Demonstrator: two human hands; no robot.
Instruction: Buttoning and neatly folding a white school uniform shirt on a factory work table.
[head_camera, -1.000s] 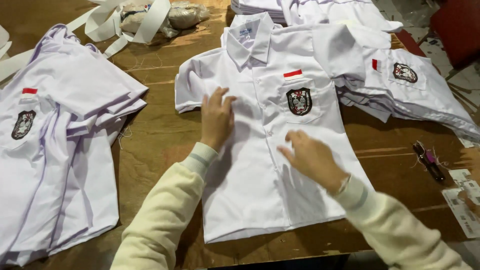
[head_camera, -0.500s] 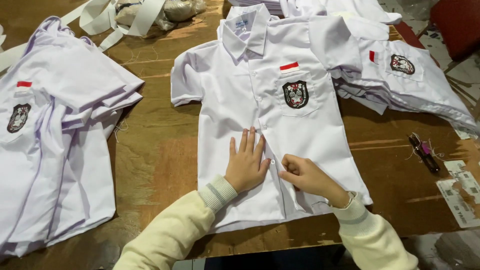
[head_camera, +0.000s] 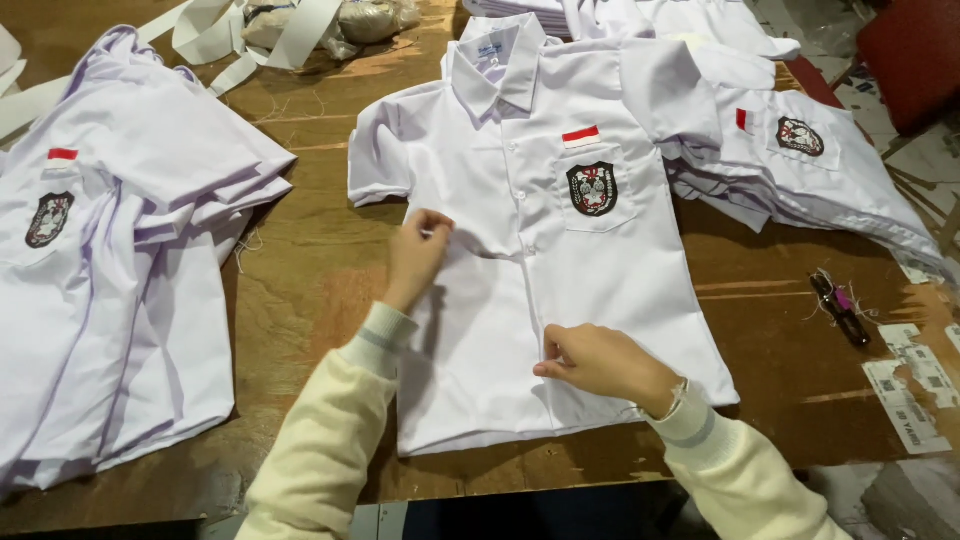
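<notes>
- Step in hand, as judged: checking or dressing the front of a white short-sleeved shirt (head_camera: 600, 290), which lies flat, face up and buttoned, collar far, hem near, at the centre of the wooden table (head_camera: 300, 290).
- Left hand (head_camera: 418, 255): fingers curled, pinching the cloth at the shirt's left edge just below the sleeve. The grip looks light; how much cloth is taken cannot be told.
- Right hand (head_camera: 600, 362): loosely closed, thumb and fingers nipping the button strip low on the front, near the hem.
- Next move, as judged: it calls for even tension between the two pinch points, so that the front panel lies without creases, and for the button strip to be kept straight.
- Shirt material: thin woven cloth, smooth, matt, soft enough to wrinkle under the fingers. A pointed collar, one chest pocket with a dark shield-shaped badge (head_camera: 592, 188), and a small red-and-white strip above it.
- Left of the scene: a stack of like shirts (head_camera: 130, 300), fanned and overlapping, with the same badge.
- Far right: a second stack (head_camera: 800, 180), partly under the centre shirt's sleeve.
- Far edge: white fabric strips (head_camera: 230, 40), loosely looped.
- Right, near: a small dark thread snipper (head_camera: 838, 308) among loose threads, and paper labels (head_camera: 905, 390) beside it.
- Table surface: bare brown board, scuffed and grained.
</notes>
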